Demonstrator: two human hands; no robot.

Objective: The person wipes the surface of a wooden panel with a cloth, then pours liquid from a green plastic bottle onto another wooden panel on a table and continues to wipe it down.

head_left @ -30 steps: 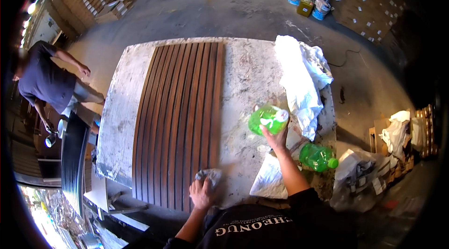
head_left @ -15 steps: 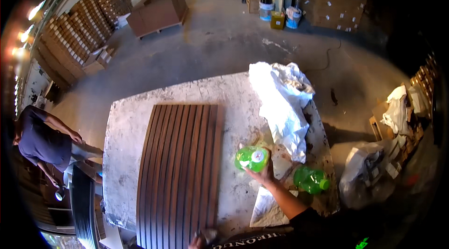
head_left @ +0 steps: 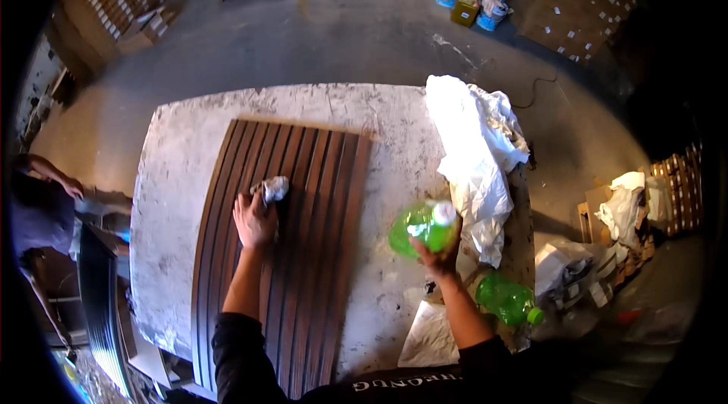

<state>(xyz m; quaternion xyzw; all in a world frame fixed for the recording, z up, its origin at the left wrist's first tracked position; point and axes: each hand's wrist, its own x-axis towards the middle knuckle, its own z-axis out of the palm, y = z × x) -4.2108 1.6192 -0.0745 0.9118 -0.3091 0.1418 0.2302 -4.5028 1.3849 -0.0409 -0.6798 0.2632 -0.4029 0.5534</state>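
The slatted panel (head_left: 312,267) looks like wood, slightly glossy. The worktop (head_left: 171,199) is rough and matt; along its right edge lies wrinkled cloth (head_left: 472,169), and by its near right corner, one shiny plastic bottle (head_left: 503,299).

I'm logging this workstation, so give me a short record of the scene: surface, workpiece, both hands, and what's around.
Surface: worn, pale tabletop
Workpiece: dark-brown slatted panel, lying on the tabletop
Left hand: holds a crumpled cloth at the panel's upper half
Right hand: grips a green translucent bottle, right of the panel
Second bottle: green-capped, on its side, beside the right forearm
White fabric: bunched along the tabletop's right side
Co-worker: partly visible, far left
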